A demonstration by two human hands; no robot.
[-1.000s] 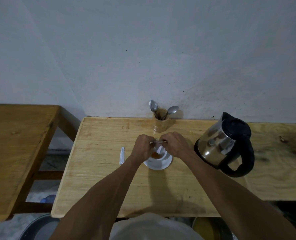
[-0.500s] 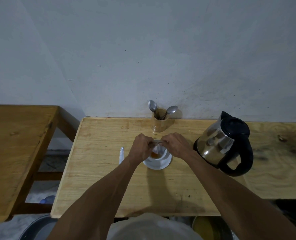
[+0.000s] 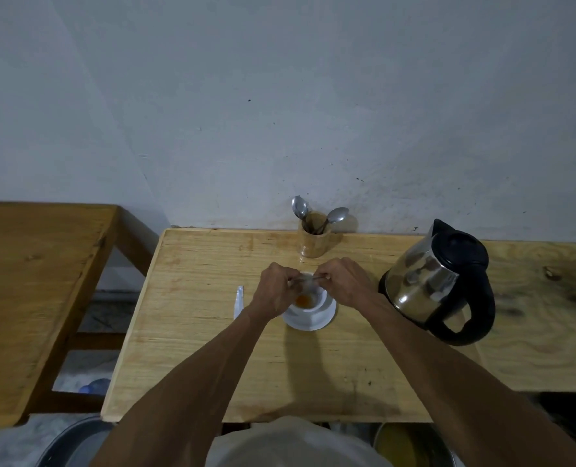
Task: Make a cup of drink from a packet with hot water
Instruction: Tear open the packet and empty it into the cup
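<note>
A white cup (image 3: 316, 303) stands on a white saucer (image 3: 327, 320) in the middle of the light wooden table (image 3: 212, 365). Orange-brown powder (image 3: 304, 301) lies in the cup's bottom. My left hand (image 3: 276, 291) and my right hand (image 3: 345, 281) both pinch a small packet (image 3: 308, 280), held stretched flat right above the cup. A steel kettle (image 3: 428, 281) with a black lid and handle stands to the right of the cup, close to my right forearm.
A wooden holder (image 3: 313, 242) with two spoons stands by the wall behind the cup. A thin white strip (image 3: 238, 299) lies left of the saucer. A darker wooden table (image 3: 27, 281) is at the left. Metal basins (image 3: 74, 443) sit on the floor below.
The packet hung tilted into the cup a second ago; now it is pulled flat and horizontal between both hands above the cup. The hands moved slightly apart.
</note>
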